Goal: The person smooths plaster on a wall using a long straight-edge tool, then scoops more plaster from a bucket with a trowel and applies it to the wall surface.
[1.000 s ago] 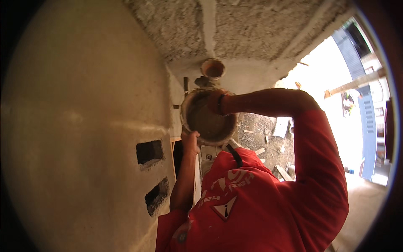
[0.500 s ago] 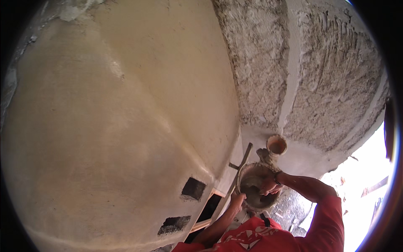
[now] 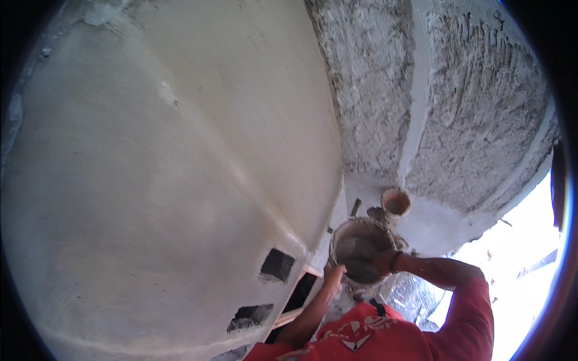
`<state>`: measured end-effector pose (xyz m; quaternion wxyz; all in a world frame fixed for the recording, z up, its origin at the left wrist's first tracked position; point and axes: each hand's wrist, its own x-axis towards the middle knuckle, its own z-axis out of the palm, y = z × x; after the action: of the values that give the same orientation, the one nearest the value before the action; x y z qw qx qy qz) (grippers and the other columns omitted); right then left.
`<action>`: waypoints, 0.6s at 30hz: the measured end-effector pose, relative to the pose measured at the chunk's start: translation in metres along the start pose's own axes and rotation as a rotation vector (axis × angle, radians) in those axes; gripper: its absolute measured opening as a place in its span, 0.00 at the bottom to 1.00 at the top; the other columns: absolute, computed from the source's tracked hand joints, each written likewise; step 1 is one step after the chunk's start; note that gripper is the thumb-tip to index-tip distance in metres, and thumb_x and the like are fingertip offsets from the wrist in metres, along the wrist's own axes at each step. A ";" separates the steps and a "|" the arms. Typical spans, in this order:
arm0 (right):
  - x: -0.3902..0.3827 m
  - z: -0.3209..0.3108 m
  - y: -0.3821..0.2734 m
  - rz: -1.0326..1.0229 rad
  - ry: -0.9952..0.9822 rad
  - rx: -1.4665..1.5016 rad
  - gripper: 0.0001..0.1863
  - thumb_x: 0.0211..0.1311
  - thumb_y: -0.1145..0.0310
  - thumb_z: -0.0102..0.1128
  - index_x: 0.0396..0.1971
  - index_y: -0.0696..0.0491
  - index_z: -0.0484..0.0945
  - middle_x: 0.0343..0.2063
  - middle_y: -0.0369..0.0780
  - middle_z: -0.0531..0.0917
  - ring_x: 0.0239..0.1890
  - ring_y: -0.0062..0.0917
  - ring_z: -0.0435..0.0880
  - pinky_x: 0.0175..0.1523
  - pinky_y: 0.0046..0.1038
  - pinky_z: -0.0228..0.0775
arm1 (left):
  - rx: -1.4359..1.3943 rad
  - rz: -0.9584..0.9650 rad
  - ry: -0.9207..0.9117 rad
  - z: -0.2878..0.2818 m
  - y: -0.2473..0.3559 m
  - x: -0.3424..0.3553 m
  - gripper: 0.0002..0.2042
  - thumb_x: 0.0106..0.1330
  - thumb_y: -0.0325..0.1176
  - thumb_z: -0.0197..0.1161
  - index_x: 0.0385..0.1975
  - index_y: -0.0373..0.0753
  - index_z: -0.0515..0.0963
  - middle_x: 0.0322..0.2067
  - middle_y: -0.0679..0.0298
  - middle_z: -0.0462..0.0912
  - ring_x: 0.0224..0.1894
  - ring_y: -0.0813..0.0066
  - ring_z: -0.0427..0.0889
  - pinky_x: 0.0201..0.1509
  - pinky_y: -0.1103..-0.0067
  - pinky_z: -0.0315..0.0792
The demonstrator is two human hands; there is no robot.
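Note:
A round bucket (image 3: pixel 335 237) with a mortar-crusted rim is in front of me, grey wet mortar (image 3: pixel 356 253) inside it. My left hand (image 3: pixel 335 278) is closed on its near left rim. My right hand (image 3: pixel 383 262), a dark beaded bracelet at the wrist, reaches over the right rim into the bucket. Its fingers look curled in the shade near the mortar; whatever they hold is hidden.
A smaller orange-brown pot (image 3: pixel 395 202) stands beyond the bucket. A smooth plastered wall (image 3: pixel 180 180) with square dark openings (image 3: pixel 277 265) fills the left. Rough plaster (image 3: pixel 481 114) with a smooth vertical strip (image 3: pixel 418 102) covers the far right wall. A stick end (image 3: pixel 356 207) shows behind the bucket.
The bucket has shifted up and slightly left, with my left hand on its rim, and now covers most of the stick. My right hand has moved slightly upward inside it.

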<state>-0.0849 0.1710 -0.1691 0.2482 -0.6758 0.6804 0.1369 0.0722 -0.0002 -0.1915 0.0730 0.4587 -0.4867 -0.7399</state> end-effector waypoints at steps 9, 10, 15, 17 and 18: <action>-0.039 -0.149 0.018 0.380 0.055 0.162 0.09 0.46 0.68 0.57 0.26 0.56 0.82 0.28 0.48 0.84 0.34 0.41 0.84 0.38 0.39 0.76 | 0.040 0.184 -0.091 -0.010 0.040 -0.016 0.27 0.40 0.20 0.52 0.47 0.29 0.70 0.35 0.64 0.73 0.34 0.78 0.72 0.36 0.82 0.68; -0.031 -0.140 0.022 0.417 0.050 0.123 0.09 0.46 0.69 0.57 0.26 0.57 0.82 0.28 0.48 0.84 0.35 0.41 0.84 0.39 0.39 0.76 | 0.041 0.262 -0.128 -0.009 0.039 -0.014 0.27 0.39 0.19 0.51 0.47 0.28 0.69 0.36 0.64 0.73 0.36 0.77 0.72 0.40 0.83 0.68; -0.010 -0.113 0.034 0.289 -0.157 0.165 0.09 0.49 0.70 0.55 0.28 0.57 0.81 0.22 0.48 0.82 0.27 0.36 0.84 0.31 0.36 0.76 | 0.008 0.319 -0.166 0.001 0.049 -0.016 0.24 0.39 0.17 0.50 0.43 0.30 0.71 0.33 0.66 0.73 0.33 0.79 0.71 0.37 0.84 0.67; -0.017 -0.110 0.035 0.334 -0.289 0.535 0.08 0.50 0.69 0.56 0.28 0.57 0.79 0.17 0.43 0.79 0.19 0.30 0.80 0.23 0.32 0.73 | -0.024 0.334 -0.169 0.003 0.060 -0.027 0.23 0.38 0.17 0.51 0.41 0.31 0.72 0.31 0.67 0.72 0.31 0.81 0.70 0.33 0.85 0.66; -0.019 -0.107 0.033 0.350 -0.355 0.718 0.07 0.51 0.69 0.57 0.29 0.56 0.78 0.14 0.41 0.77 0.15 0.27 0.78 0.19 0.30 0.71 | -0.031 0.310 -0.166 0.002 0.066 -0.033 0.23 0.38 0.16 0.50 0.41 0.31 0.72 0.31 0.67 0.72 0.30 0.81 0.70 0.33 0.85 0.66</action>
<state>-0.1349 0.1329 -0.0741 0.5535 -0.3870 0.7360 0.0455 0.0668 -0.0148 -0.1189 0.1528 0.3145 -0.5443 -0.7626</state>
